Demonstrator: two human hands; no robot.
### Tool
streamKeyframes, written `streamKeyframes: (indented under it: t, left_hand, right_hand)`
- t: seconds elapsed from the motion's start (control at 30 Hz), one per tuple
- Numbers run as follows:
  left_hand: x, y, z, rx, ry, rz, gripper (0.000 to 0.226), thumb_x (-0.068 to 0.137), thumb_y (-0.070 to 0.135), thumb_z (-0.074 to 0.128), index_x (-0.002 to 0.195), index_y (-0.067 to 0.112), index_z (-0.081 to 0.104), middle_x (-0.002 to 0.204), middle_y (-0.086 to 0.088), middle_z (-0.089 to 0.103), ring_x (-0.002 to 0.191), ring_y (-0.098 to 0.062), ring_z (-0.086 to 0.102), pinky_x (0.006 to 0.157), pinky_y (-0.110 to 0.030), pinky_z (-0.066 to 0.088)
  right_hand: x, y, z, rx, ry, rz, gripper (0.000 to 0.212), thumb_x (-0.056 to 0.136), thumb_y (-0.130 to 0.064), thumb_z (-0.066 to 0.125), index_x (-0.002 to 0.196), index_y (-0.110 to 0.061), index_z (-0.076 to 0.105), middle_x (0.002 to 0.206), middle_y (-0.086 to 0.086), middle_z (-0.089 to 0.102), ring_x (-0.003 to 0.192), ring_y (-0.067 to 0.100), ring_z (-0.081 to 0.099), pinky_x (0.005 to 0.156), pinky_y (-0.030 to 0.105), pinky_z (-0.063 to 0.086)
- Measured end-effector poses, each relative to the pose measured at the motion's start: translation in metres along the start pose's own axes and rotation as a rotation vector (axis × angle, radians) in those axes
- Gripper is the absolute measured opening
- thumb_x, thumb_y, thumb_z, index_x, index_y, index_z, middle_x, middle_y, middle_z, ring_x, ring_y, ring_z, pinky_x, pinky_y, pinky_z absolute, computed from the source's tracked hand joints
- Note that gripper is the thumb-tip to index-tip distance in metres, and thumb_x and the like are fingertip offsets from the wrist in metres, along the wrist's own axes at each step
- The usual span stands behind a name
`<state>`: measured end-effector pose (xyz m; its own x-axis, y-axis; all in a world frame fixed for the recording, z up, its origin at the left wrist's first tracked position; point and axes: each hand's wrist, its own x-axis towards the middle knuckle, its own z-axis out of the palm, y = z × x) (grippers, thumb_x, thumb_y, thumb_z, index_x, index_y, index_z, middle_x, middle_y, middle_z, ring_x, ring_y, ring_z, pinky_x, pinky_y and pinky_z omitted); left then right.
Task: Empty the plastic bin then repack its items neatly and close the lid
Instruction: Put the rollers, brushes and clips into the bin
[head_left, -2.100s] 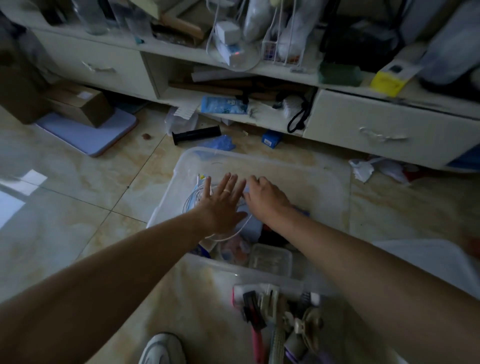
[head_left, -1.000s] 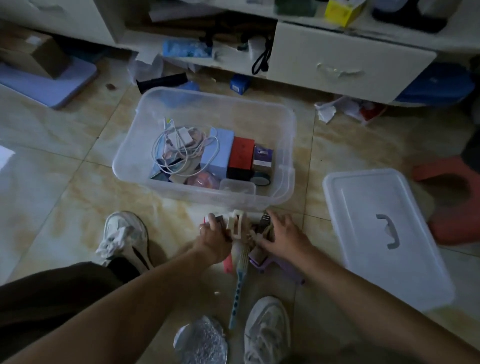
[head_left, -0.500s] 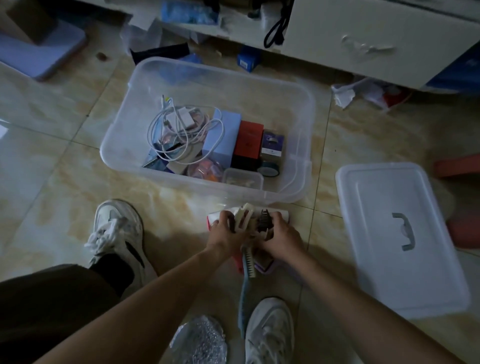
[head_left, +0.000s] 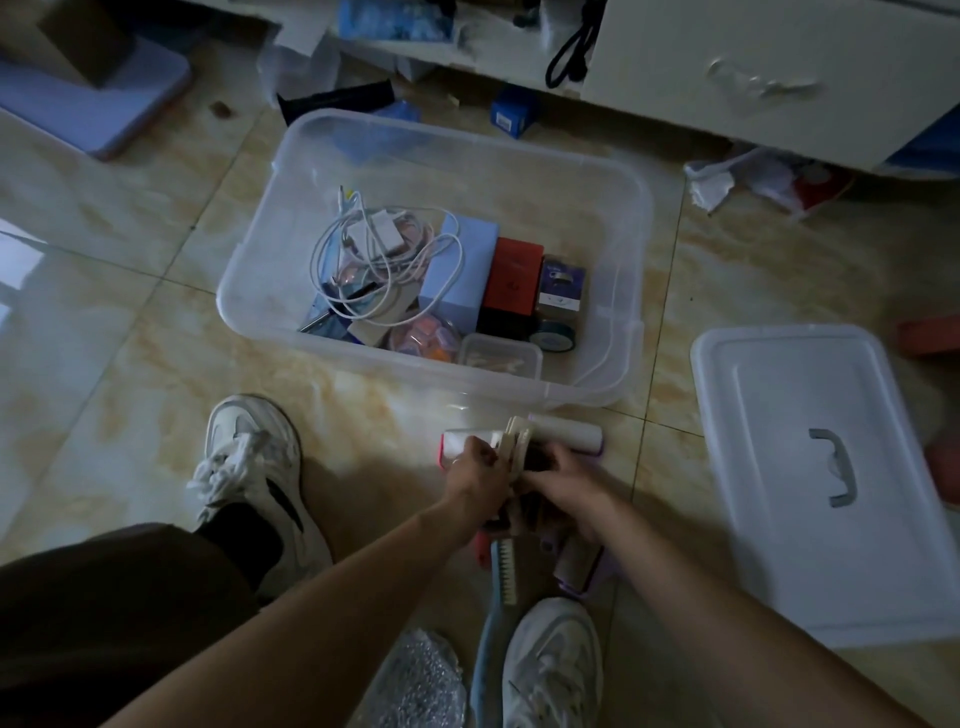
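Both hands have drawn closer around the brush bundle (head_left: 519, 462) since a moment ago. Plastic bin (head_left: 631, 291) sits at twelve o'clock, half packed; lid (head_left: 779, 519) waits at three. Left hand (head_left: 475, 475) and right hand (head_left: 569, 488) curl their fingers round the bundle, likely to carry it together.

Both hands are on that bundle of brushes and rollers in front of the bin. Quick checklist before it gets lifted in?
1. Left hand grips the bundle: ok.
2. Right hand grips the bundle: ok.
3. Whole bundle held: not ok; blue brush and a purple roller lie on the floor.
4. Free space in plastic bin: ok, far half bare.
5. Lid off, lying beside the bin: ok.
6. White cable tidy: not ok, loosely tangled.
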<state>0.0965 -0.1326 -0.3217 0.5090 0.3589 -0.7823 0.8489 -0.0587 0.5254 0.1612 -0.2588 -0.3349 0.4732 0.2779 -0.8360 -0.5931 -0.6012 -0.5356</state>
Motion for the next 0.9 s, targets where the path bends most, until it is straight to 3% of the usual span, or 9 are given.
streamKeyframes:
  t: [0.1, 0.2, 0.27, 0.37, 0.47, 0.6, 0.67, 0.8, 0.9]
  left_hand:
    - [-0.008, -0.008, 0.003, -0.116, -0.077, -0.012, 0.022, 0.097, 0.034, 0.052, 0.114, 0.022, 0.044, 0.106, -0.012, 0.06, 0.094, -0.032, 0.066, 0.076, -0.051, 0.061]
    - [-0.012, -0.014, 0.0, -0.193, -0.122, 0.004, 0.026, 0.096, 0.033, 0.057, 0.116, 0.021, 0.046, 0.109, -0.01, 0.061, 0.092, -0.027, 0.068, 0.075, -0.048, 0.062]
    - [-0.012, -0.015, -0.003, -0.176, -0.142, 0.009, 0.032, 0.093, 0.037, 0.063, 0.116, 0.02, 0.049, 0.109, -0.011, 0.063, 0.091, -0.025, 0.068, 0.074, -0.044, 0.062]
    - [-0.015, -0.008, -0.006, -0.142, -0.068, -0.024, 0.033, 0.087, 0.039, 0.068, 0.11, 0.021, 0.052, 0.107, -0.012, 0.06, 0.089, -0.026, 0.066, 0.061, -0.034, 0.06]
    - [-0.017, -0.004, -0.007, -0.102, -0.024, -0.034, 0.035, 0.085, 0.044, 0.066, 0.111, 0.024, 0.054, 0.121, -0.013, 0.049, 0.1, -0.026, 0.059, 0.056, -0.025, 0.053]
    - [-0.023, -0.005, -0.006, -0.063, 0.01, -0.036, 0.058, 0.078, 0.048, 0.059, 0.125, 0.015, 0.051, 0.133, -0.016, 0.049, 0.116, -0.036, 0.054, 0.094, -0.043, 0.051]
    - [-0.023, -0.009, -0.004, -0.068, 0.012, -0.029, 0.062, 0.074, 0.049, 0.055, 0.126, 0.015, 0.05, 0.133, -0.017, 0.05, 0.116, -0.039, 0.055, 0.097, -0.049, 0.051]
    - [-0.029, -0.004, -0.001, -0.082, 0.107, 0.007, 0.052, 0.088, 0.051, 0.053, 0.129, 0.019, 0.052, 0.133, -0.013, 0.044, 0.121, -0.034, 0.05, 0.103, -0.041, 0.046]
    - [-0.031, 0.002, 0.002, -0.054, 0.213, 0.034, 0.061, 0.081, 0.065, 0.046, 0.124, 0.024, 0.059, 0.123, -0.01, 0.058, 0.112, -0.032, 0.057, 0.098, -0.042, 0.05]
  right_hand:
    - [-0.004, 0.005, 0.002, 0.134, -0.062, 0.065, 0.069, 0.076, -0.034, 0.084, 0.135, -0.038, 0.049, 0.12, 0.009, 0.067, 0.103, 0.03, 0.067, 0.073, 0.038, 0.061]
    - [-0.007, 0.005, 0.003, 0.182, -0.118, 0.094, 0.073, 0.065, -0.038, 0.085, 0.129, -0.048, 0.053, 0.118, 0.01, 0.069, 0.105, 0.036, 0.066, 0.081, 0.051, 0.059]
    - [-0.016, 0.002, 0.0, 0.185, -0.146, 0.076, 0.062, 0.072, -0.035, 0.08, 0.128, -0.044, 0.055, 0.11, 0.013, 0.072, 0.101, 0.035, 0.069, 0.071, 0.043, 0.059]
    - [-0.028, -0.007, -0.003, 0.242, -0.178, 0.061, 0.041, 0.088, -0.018, 0.064, 0.126, -0.032, 0.059, 0.099, 0.016, 0.07, 0.084, 0.032, 0.067, 0.049, 0.031, 0.052]
    - [-0.038, -0.015, 0.0, 0.279, -0.185, 0.061, 0.038, 0.09, -0.014, 0.056, 0.124, -0.028, 0.061, 0.096, 0.019, 0.067, 0.084, 0.034, 0.065, 0.056, 0.036, 0.054]
    - [-0.048, -0.019, 0.009, 0.339, -0.205, 0.057, 0.035, 0.091, -0.013, 0.057, 0.125, -0.019, 0.062, 0.109, 0.028, 0.067, 0.091, 0.038, 0.067, 0.077, 0.058, 0.057]
    - [-0.052, -0.02, 0.014, 0.346, -0.172, 0.053, 0.036, 0.091, -0.012, 0.055, 0.127, -0.017, 0.061, 0.104, 0.028, 0.066, 0.085, 0.037, 0.067, 0.069, 0.05, 0.059]
    - [-0.051, -0.024, 0.015, 0.345, -0.131, 0.021, 0.029, 0.096, -0.017, 0.052, 0.118, -0.029, 0.066, 0.097, 0.016, 0.07, 0.084, 0.032, 0.067, 0.061, 0.035, 0.055]
    - [-0.049, -0.03, 0.01, 0.295, -0.124, 0.028, 0.026, 0.097, -0.019, 0.051, 0.115, -0.027, 0.069, 0.09, 0.012, 0.071, 0.077, 0.029, 0.066, 0.047, 0.027, 0.051]
